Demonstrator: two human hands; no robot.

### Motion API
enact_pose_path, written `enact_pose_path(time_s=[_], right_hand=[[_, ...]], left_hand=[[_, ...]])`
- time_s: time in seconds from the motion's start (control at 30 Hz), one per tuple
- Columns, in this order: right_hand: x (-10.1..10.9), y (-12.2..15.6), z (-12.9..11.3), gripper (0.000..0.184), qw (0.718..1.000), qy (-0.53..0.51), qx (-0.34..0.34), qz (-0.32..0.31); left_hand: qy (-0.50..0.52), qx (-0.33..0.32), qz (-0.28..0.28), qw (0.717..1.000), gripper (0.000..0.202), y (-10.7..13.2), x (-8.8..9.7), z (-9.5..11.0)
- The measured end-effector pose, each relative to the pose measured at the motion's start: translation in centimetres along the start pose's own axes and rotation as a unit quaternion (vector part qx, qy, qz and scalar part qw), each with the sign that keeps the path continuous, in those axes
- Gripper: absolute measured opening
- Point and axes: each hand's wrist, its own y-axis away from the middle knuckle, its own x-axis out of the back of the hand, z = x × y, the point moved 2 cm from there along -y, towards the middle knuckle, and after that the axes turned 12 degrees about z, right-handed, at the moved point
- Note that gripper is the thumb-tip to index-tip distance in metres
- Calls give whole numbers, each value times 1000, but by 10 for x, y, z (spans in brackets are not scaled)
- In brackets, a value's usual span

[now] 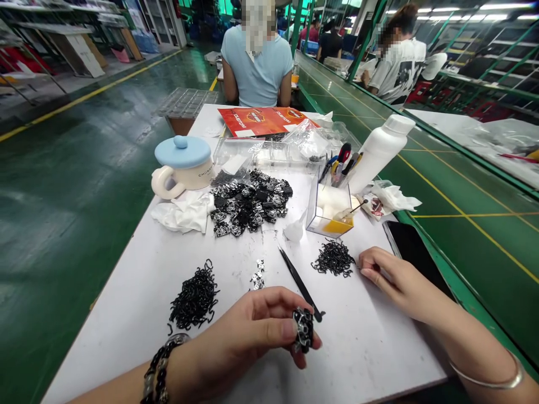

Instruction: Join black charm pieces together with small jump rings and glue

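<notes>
My left hand (261, 325) grips a small black-and-silver part (304, 330) between thumb and fingers, above the near part of the white table. To the right, my right hand (385, 275) rests with its fingers pinched together beside a pile of small black curved pieces (334, 258); what the fingertips hold, if anything, is too small to make out. Black tweezers (300, 283) lie between the hands. A larger pile of black curved pieces (193, 297) is left of my left hand. Small silver plates (258, 275) lie beyond it. Further back is a heap of black-and-silver parts (252, 202).
Around the white table (138, 292) stand a lidded mug (185, 163), a clear box (330, 216) with tools, and a white bottle (381, 151). A phone (415, 252) lies at the right edge, crumpled tissue (185, 212) at left. A person (256, 62) sits ahead.
</notes>
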Motion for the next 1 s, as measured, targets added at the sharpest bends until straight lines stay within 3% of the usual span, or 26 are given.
enact_pose_path(time_s=[0.27, 0.4, 0.5, 0.57, 0.7, 0.8, 1.0], right_hand=[[-10, 15, -19, 5, 981, -134, 29, 135], [-9, 9, -37, 27, 969, -178, 48, 162], [-6, 1, -53, 26, 957, -215, 77, 180], [-5, -6, -66, 27, 947, -244, 61, 201], [-9, -16, -102, 27, 935, -311, 59, 161], [-16, -22, -126, 18, 925, -357, 51, 120], [-33, -24, -128, 12, 920, -373, -33, 112]], left_hand=[[21, -3, 10, 1000, 28, -2, -1, 2], [36, -13, 5, 999, 27, -2, 0, 3], [49, -17, 9, 999, 24, -1, 1, 3], [60, -15, 25, 998, 28, -2, 2, 3], [83, -29, 73, 993, 35, -4, 3, 4], [96, -38, 74, 992, 31, -4, 3, 5], [107, -42, 56, 992, 28, -2, 3, 5]])
